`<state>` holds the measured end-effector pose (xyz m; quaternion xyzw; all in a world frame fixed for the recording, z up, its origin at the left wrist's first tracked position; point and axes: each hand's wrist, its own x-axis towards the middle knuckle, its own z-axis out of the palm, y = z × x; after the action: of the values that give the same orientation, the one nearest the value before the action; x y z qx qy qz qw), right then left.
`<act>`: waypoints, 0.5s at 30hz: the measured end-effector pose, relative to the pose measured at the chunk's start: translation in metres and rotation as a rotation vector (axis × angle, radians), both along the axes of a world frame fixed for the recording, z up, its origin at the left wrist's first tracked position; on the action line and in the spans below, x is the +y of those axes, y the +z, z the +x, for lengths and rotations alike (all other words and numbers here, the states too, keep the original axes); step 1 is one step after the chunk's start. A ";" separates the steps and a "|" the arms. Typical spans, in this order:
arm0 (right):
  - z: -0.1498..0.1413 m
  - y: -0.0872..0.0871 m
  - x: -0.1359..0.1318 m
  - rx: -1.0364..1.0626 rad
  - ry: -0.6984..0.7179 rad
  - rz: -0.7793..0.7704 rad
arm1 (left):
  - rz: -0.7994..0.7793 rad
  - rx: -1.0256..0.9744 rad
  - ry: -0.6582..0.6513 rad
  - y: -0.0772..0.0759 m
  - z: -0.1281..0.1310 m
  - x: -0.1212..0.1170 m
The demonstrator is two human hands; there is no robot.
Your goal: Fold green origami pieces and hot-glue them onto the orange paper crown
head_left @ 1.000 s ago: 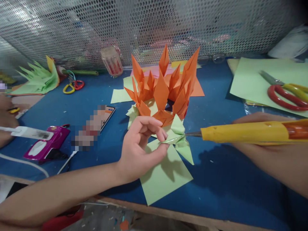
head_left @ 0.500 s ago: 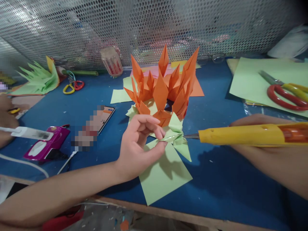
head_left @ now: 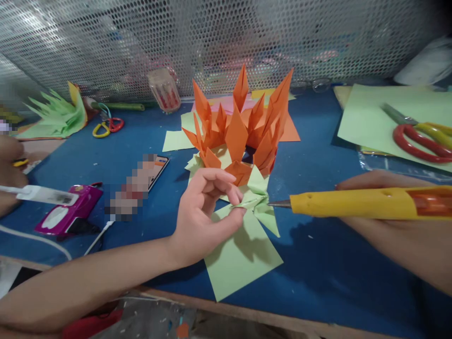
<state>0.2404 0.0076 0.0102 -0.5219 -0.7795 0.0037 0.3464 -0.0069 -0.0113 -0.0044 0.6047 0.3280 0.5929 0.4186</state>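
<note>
My left hand pinches a folded light green paper piece between thumb and fingers. The piece has several pointed flaps that fan out to the right. My right hand is closed around a yellow hot glue gun, whose body hides some of the fingers. Its thin metal nozzle points left and meets the folded piece near the base of the flaps. Beneath my left hand lies a light green paper square. Just behind stands a ring of folded orange paper points.
To the left lie a phone with a cable, a purple device, scissors and a green folded paper form. A clear jar stands by the mesh panel. Red-and-yellow scissors rest on green sheets at right. Another person's arm shows at far left.
The glue gun has shifted very slightly left and down, its nozzle now closer into the folded paper. My left hand keeps the same pinch and place.
</note>
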 end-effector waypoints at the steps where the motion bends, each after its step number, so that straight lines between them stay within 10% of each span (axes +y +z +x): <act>1: 0.000 0.000 0.000 0.000 0.002 0.003 | -0.003 0.001 -0.001 0.000 0.000 0.000; 9: 0.000 -0.002 0.008 0.049 -0.022 -0.109 | 0.007 -0.004 -0.007 0.000 -0.002 -0.002; 15: 0.016 -0.006 0.030 0.115 -0.232 -0.723 | 0.067 0.044 -0.006 0.000 -0.001 -0.008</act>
<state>0.2568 0.0379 0.0042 -0.6939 -0.6429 0.2687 0.1813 -0.0077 -0.0192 -0.0043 0.6322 0.3153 0.5890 0.3925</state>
